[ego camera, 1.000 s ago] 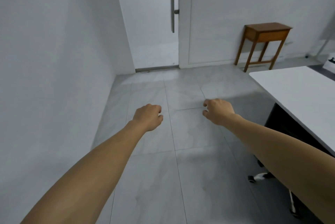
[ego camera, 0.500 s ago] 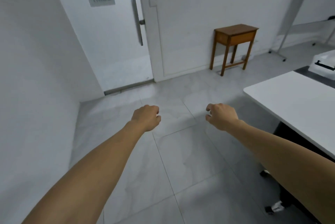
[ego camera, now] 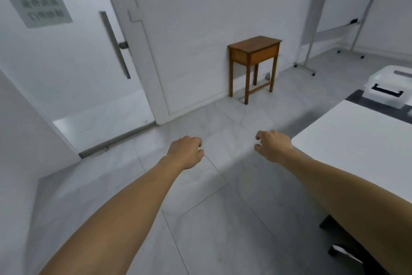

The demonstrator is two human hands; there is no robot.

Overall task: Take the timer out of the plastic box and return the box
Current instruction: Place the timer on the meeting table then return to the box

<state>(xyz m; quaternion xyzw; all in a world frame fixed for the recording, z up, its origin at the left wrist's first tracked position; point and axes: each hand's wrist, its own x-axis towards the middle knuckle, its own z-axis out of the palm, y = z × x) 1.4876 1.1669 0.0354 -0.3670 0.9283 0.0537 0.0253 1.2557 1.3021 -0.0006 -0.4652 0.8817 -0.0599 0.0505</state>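
Observation:
A white plastic box point(ego camera: 389, 87) with a lid and a black latch sits at the far right, on a dark surface beyond the white table point(ego camera: 356, 138). I cannot see a timer; the box hides whatever is inside. My left hand point(ego camera: 186, 152) hangs over the floor in a loose fist and holds nothing. My right hand point(ego camera: 273, 145) is just left of the table's near corner, fingers curled, also empty. Both hands are well short of the box.
A small brown wooden side table point(ego camera: 254, 51) stands against the white wall ahead. A white door point(ego camera: 73, 69) with a long metal handle is at the left. A whiteboard stand on wheels point(ego camera: 312, 29) is at the back right. Black chair base point(ego camera: 341, 248) sits under the table.
The view has swung to the right: door and side table slid left, and the plastic box came fully into view at the right. Both hands kept their curled pose in front of me.

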